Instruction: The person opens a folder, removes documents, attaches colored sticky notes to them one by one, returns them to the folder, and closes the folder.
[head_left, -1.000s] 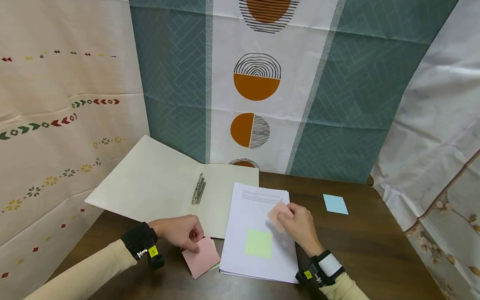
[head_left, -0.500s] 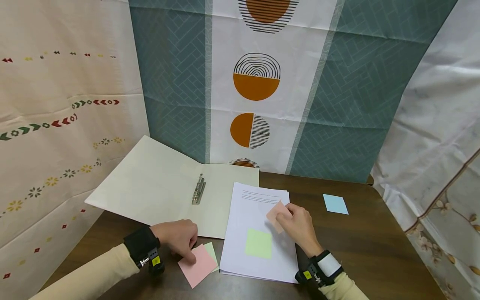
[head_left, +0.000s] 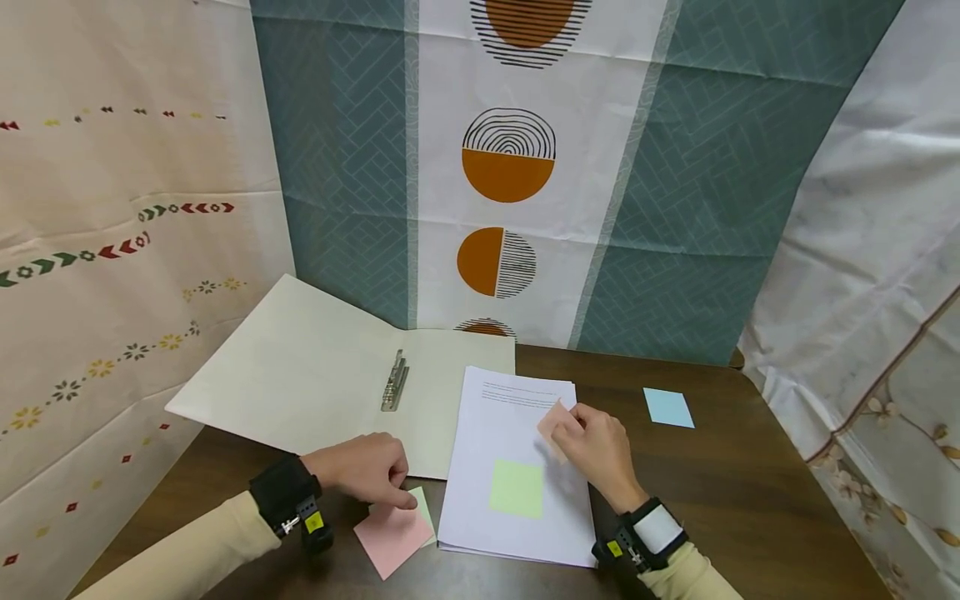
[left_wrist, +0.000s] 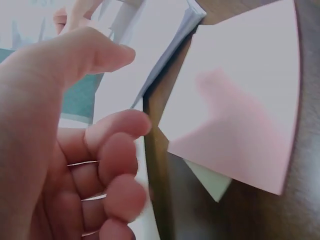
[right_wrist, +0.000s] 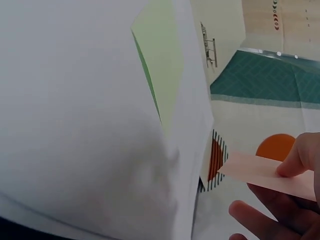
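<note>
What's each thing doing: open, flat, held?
White rectangular folder: open
Silver metal clip: open or shut unclear
White paper stack: overlapping folder
Green square paper: on paper stack
Blue square paper: flat
Pale-pink paper: held in right hand
Pink square paper: overlapping pale-green paper
Left hand: holding nothing

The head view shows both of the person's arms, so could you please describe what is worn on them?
The long sleeves are cream. A black strap with a yellow tag is on each wrist; the right one also shows a white patch. The left hand and right hand wear no gloves.
</note>
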